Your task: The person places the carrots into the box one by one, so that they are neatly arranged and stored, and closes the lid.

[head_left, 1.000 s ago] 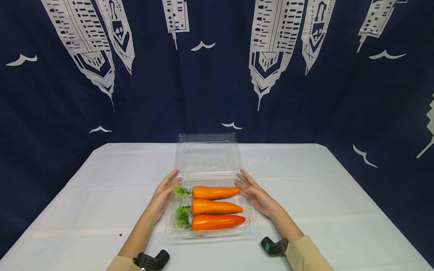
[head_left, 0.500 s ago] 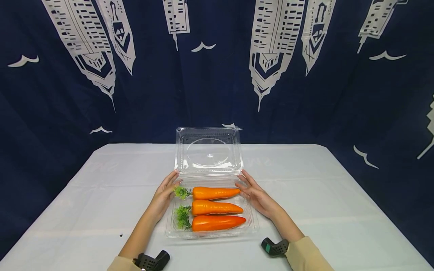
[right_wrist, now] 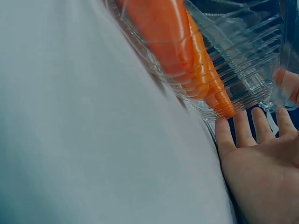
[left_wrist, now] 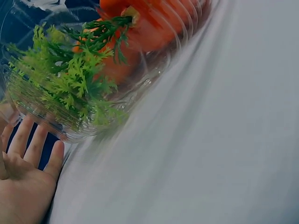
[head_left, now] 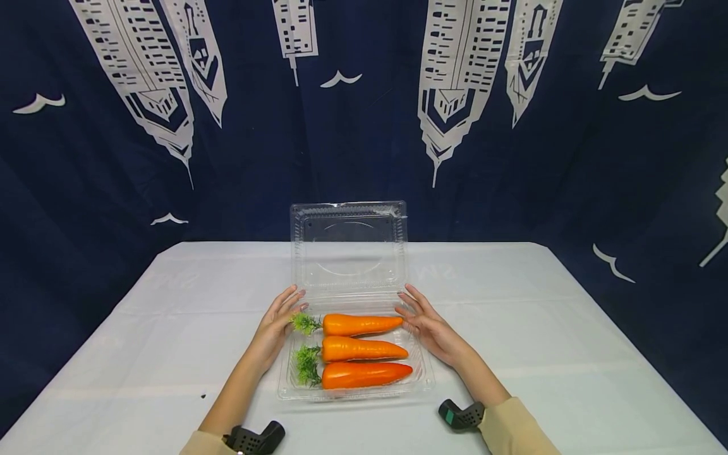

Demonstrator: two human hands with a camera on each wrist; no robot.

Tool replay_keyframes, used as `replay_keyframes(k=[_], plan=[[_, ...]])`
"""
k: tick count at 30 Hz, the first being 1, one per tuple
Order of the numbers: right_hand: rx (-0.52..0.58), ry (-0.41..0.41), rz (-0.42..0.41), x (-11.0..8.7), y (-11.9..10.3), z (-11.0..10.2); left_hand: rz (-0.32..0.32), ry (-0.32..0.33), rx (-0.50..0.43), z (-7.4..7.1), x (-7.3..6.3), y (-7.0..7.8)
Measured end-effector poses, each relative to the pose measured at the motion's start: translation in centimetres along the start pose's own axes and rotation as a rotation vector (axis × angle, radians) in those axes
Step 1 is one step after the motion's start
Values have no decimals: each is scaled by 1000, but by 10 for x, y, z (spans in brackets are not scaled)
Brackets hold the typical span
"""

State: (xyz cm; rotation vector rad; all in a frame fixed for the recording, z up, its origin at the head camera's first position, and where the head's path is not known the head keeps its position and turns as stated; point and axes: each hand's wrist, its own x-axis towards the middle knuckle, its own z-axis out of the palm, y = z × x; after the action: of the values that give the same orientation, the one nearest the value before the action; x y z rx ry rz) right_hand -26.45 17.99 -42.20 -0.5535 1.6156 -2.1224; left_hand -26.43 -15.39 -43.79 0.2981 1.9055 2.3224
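A clear plastic clamshell box (head_left: 387, 394) lies on the table with three orange carrots in it. Its hinged lid (head_left: 349, 249) stands up at the back. The back carrot (head_left: 358, 324), middle carrot (head_left: 363, 348) and front carrot (head_left: 364, 375) lie side by side, tips to the right, with green leaves at the left. My left hand (head_left: 274, 330) is at the box's left side, its fingers stretched along the wall in the left wrist view. On the opposite side, my right hand (head_left: 435, 333) has straight fingers (right_wrist: 243, 130) against or close to the ribbed wall.
A white cloth covers the table (head_left: 540, 328), and a dark blue curtain (head_left: 352, 145) with white building prints hangs behind it. A small dark speck (head_left: 203, 396) lies left of the left forearm. Each wrist wears a black device (head_left: 461, 414).
The box's lid has swung further upright, its top edge now higher against the curtain. Both hands stay at the box's sides, and the carrots have not moved.
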Motion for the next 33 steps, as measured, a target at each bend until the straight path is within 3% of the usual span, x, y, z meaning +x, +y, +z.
replay_keyframes(k=[15,26,33], plan=[[14,23,-28,3,4,-4,20,44,-3,2,-1,1],[-29,45,-89,3,7,-5,76,38,-122,3,-3,2],[-5,71,-144,3,7,-5,98,-23,-192,2,-6,6]])
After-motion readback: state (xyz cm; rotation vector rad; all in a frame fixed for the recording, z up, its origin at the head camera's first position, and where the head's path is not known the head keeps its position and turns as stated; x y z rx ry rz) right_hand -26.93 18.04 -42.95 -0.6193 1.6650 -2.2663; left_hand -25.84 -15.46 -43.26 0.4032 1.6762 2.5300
